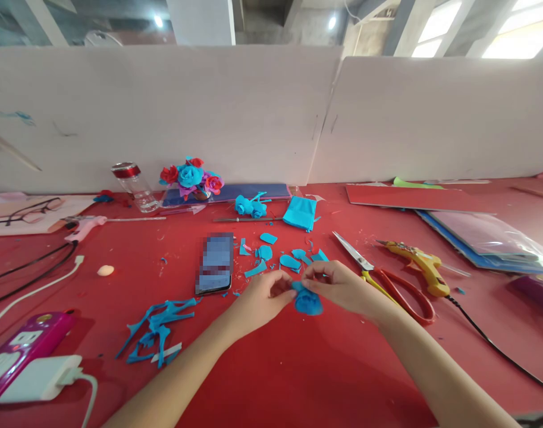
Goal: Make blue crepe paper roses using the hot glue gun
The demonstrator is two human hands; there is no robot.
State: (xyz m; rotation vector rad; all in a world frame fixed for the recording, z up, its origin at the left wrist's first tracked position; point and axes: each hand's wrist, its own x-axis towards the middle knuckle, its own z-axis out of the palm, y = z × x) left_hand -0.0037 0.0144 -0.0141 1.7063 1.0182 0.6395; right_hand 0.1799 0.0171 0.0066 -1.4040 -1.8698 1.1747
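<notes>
A blue paper flower [308, 302] is held between my two hands, just above the red table. My left hand [267, 295] pinches its left edge with thumb and fingertips. From the other side my right hand [331, 280] grips the upper petals; its fingertips partly hide them. Behind my hands lie several cut blue petals [289, 262]. A phone [214, 261] rests left of them. Red-and-yellow scissors [387, 279] lie partly open beside my right forearm. Blue paper scraps [157, 333] are heaped near my left forearm.
A yellow glue gun [418, 264] with a black cord lies at right. Finished flowers [191, 176], a glass bottle [137, 187] and folded blue paper [300, 213] stand or lie toward the white partition [164, 113]. A magenta power strip [34, 345] with a white charger sits front left.
</notes>
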